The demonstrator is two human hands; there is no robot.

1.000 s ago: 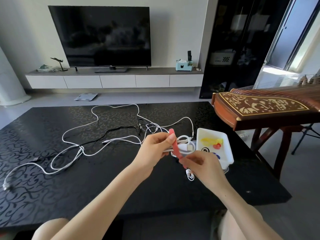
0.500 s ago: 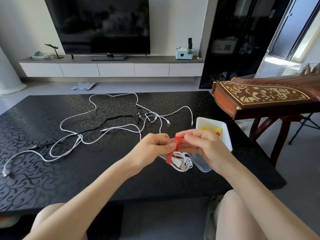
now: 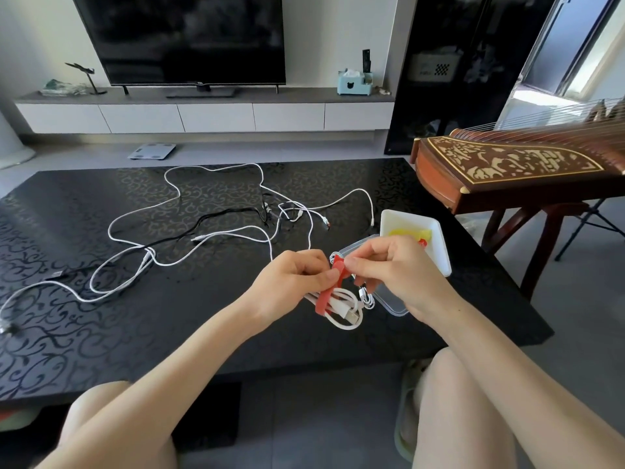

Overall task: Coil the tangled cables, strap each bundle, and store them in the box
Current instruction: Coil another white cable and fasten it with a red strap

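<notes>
A coiled white cable [image 3: 345,308] hangs above the black table's near edge, with a red strap [image 3: 329,288] looped round it. My left hand [image 3: 292,280] grips the coil and pinches the strap from the left. My right hand [image 3: 395,270] pinches the strap's upper end from the right. A white box [image 3: 439,247] holding yellow and red straps stands just behind my right hand, with a clear plastic lid [image 3: 390,301] under that hand. Several tangled white and black cables [image 3: 203,236] lie spread over the middle of the table.
The black patterned table [image 3: 101,319] ends close to my knees. A wooden zither on a stand [image 3: 507,170] juts in at the right, close to the box. A TV and low cabinet stand against the far wall. A scale lies on the floor.
The red strap, first held straight beside the coil, is now wrapped round it. My right hand rose from below the coil to its upper right. The view tilted down.
</notes>
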